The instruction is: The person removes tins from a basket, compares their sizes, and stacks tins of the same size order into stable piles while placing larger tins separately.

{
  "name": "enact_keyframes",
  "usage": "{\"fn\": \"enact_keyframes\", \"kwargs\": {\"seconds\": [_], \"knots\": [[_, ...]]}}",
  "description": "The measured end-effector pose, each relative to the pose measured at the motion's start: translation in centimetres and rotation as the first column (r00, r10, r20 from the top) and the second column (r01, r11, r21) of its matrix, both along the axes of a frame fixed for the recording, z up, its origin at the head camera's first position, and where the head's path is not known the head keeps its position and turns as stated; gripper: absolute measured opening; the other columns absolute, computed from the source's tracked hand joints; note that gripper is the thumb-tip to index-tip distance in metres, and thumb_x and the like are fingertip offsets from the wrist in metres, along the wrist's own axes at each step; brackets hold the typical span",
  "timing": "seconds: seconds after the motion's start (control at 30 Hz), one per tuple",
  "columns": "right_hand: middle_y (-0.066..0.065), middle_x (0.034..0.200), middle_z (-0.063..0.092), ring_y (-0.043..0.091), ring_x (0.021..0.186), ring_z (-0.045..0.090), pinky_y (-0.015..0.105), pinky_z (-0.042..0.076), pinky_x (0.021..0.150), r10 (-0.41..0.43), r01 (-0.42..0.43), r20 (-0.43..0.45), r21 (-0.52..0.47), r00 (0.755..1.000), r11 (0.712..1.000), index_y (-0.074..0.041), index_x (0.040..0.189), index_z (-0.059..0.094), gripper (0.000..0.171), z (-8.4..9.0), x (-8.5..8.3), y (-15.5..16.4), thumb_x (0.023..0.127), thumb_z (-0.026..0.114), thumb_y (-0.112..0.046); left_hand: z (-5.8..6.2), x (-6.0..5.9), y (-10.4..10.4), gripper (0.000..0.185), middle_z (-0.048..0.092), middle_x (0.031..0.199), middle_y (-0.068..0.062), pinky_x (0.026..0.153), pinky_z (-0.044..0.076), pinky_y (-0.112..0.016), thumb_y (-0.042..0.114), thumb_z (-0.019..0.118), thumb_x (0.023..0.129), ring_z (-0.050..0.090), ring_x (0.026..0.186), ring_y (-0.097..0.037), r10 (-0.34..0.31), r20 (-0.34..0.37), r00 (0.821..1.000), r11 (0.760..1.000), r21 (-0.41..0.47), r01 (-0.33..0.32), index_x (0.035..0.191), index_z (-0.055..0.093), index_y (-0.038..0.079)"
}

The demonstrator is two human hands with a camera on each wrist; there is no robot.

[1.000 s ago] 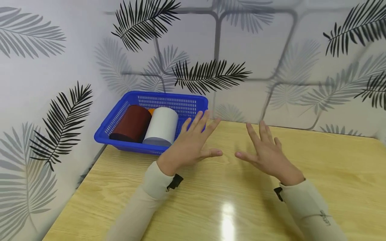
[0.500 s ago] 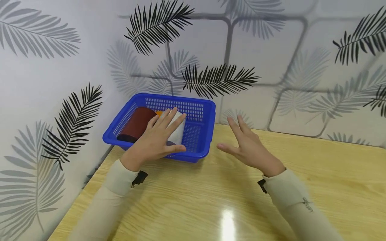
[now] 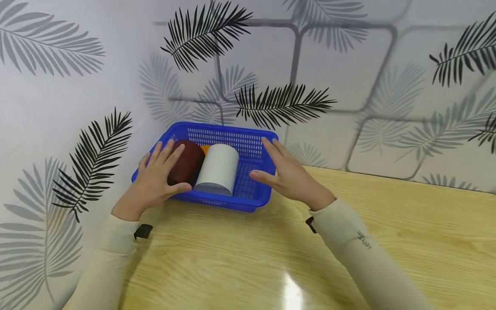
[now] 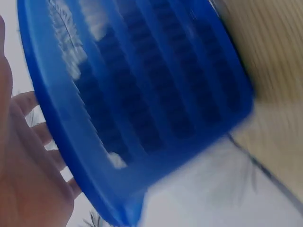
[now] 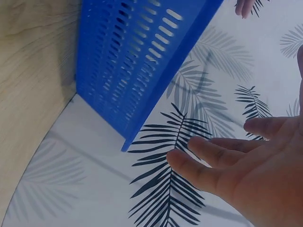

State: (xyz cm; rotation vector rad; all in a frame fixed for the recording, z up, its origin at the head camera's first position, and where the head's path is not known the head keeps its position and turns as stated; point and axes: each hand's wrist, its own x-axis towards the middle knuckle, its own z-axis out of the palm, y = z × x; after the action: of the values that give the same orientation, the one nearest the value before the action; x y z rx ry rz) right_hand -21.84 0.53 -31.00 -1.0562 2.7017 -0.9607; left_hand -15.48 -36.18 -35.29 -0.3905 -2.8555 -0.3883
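Hands flank the basket (image 3: 253, 202) at the desk's (image 3: 387, 241) far left corner: left hand (image 3: 156, 178) spread at its left rim, right hand (image 3: 288, 176) spread at its right rim. Neither grips yet; closing on both rims looks next.

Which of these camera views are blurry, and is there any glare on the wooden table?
Head view: sharp, with a bright glare patch on the glossy wooden table near the bottom edge; both hands cast soft shadows. Left wrist view: heavily motion-blurred, the blue perforated plastic basket smeared beside the left hand. Right wrist view: fairly clear, dimmer, the right hand slightly soft.
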Motion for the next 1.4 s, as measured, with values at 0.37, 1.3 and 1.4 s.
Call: {"fn": "enact_keyframes", "kwargs": {"seconds": [0.37, 1.3, 1.4], "knots": [[0.011, 0.166, 0.02, 0.034, 0.151, 0.02, 0.054, 0.02, 0.118, 0.033, -0.028, -0.064, 0.075, 0.997, 0.997, -0.011, 0.164, 0.01, 0.093, 2.7, -1.6, -5.3, 0.099, 0.052, -0.062, 0.0, 0.8, -5.6, 0.1, 0.008, 0.168, -0.018, 0.103, 0.016, -0.079, 0.067, 0.058, 0.093, 0.01, 0.15, -0.046, 0.133, 0.096, 0.986, 0.989, 0.045, -0.138, 0.165, 0.007, 0.021], [0.023, 0.162, 0.024, 0.038, 0.148, 0.026, 0.053, 0.027, 0.116, -0.098, 0.09, 0.046, 0.147, 0.994, 0.985, -0.01, 0.163, 0.018, 0.088, -1.3, -6.9, -14.2, 0.1, 0.049, -0.062, -1.5, 0.8, -6.4, 0.102, -0.007, 0.169, -0.009, 0.111, 0.016, -0.071, 0.064, 0.056, 0.095, 0.005, 0.151, -0.043, 0.165, 0.292, 0.942, 0.96, 0.171, -0.221, 0.163, -0.009, 0.023], [0.026, 0.158, 0.03, 0.039, 0.145, 0.031, 0.05, 0.032, 0.114, -0.128, 0.109, 0.095, 0.19, 0.987, 0.976, -0.005, 0.161, 0.019, 0.09, -2.4, -7.3, -14.0, 0.099, 0.051, -0.062, -1.5, 0.7, -6.4, 0.103, -0.006, 0.169, -0.01, 0.11, 0.017, -0.071, 0.065, 0.055, 0.095, 0.006, 0.151, -0.043, 0.165, 0.297, 0.941, 0.961, 0.165, -0.221, 0.163, -0.009, 0.022]]}}
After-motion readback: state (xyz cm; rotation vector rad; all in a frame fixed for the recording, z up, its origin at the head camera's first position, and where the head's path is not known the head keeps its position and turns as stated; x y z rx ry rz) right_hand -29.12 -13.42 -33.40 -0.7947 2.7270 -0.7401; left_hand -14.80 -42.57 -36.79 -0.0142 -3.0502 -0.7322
